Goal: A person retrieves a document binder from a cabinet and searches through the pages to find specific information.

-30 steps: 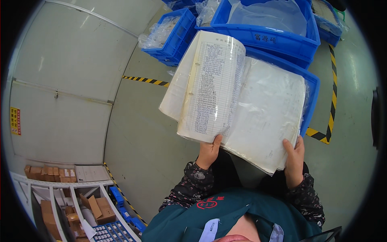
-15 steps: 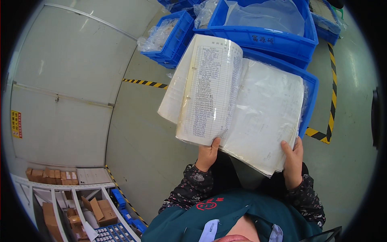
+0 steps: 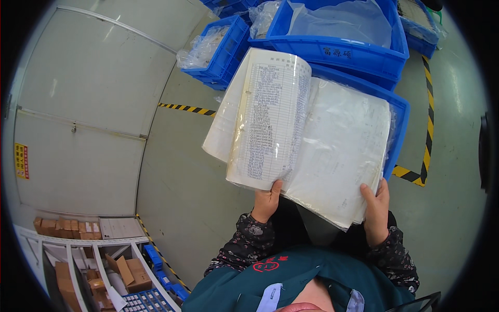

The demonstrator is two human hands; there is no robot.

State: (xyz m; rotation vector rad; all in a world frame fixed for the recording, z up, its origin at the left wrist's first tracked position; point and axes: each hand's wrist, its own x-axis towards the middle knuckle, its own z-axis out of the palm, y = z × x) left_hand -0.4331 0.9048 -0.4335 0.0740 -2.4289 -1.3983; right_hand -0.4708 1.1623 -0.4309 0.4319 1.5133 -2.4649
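Note:
An open folder of papers in clear plastic sleeves [image 3: 340, 151] lies spread before me. On its left side, a sleeved sheet with a printed table [image 3: 267, 122] curls upward, while the right side shows a mostly white page with faint marks. My left hand [image 3: 266, 200] grips the lower edge near the middle, thumb on top of the sleeve. At the lower right corner, my right hand [image 3: 376, 210] holds the stack of sleeves with its thumb on the front. The fingers of both hands are partly hidden under the folder.
Beyond the folder stand blue crates [image 3: 338, 49] with plastic film in them; one blue crate [image 3: 399, 130] sits partly beneath it. A smaller crate [image 3: 218, 52] holds clear bags. Black-and-yellow tape [image 3: 429, 119] marks the floor. A shelf with cardboard boxes [image 3: 132, 273] is at lower left.
The folder's top edge has dipped slightly toward me, and the curled sheet has shifted a little. Both hands keep their hold.

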